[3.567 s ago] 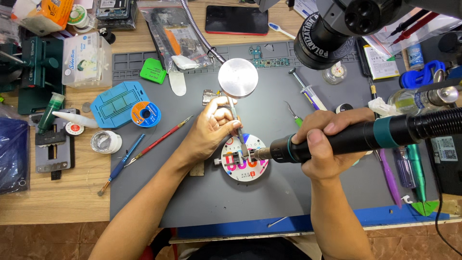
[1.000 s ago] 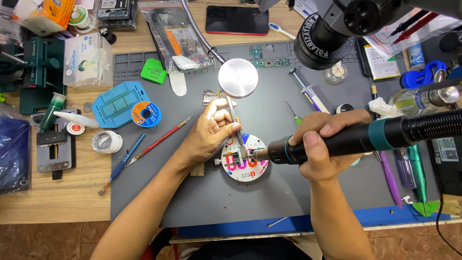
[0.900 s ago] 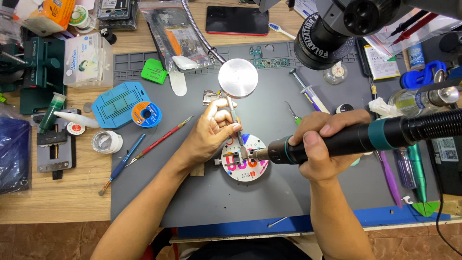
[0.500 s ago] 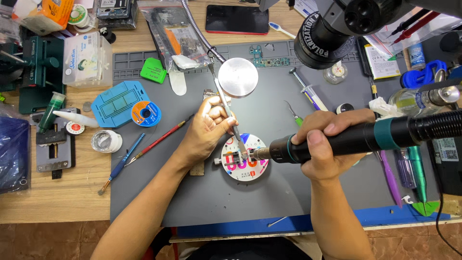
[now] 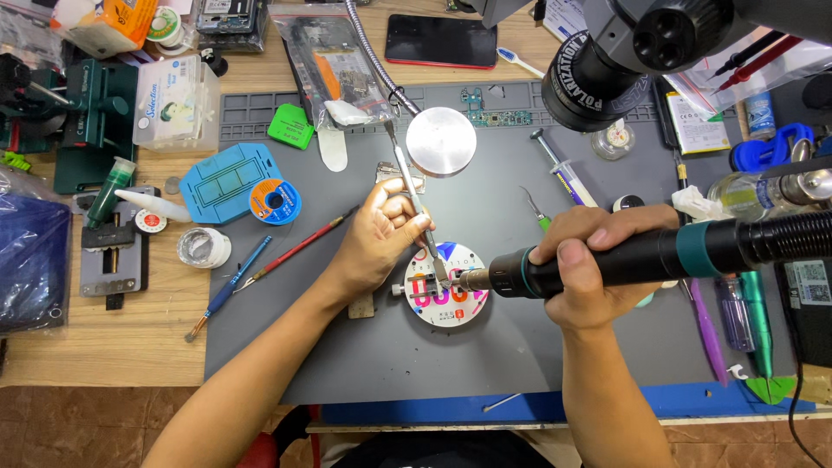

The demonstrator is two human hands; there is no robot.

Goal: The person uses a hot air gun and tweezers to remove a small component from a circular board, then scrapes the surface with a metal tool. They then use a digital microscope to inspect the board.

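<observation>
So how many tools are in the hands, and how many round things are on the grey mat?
Tools in hands: 2, tweezers in the left hand and a black hot-air handle in the right hand.
Round things on the grey mat: 3, a silver disc, a round white holder and a solder spool.
Total: 5
</observation>
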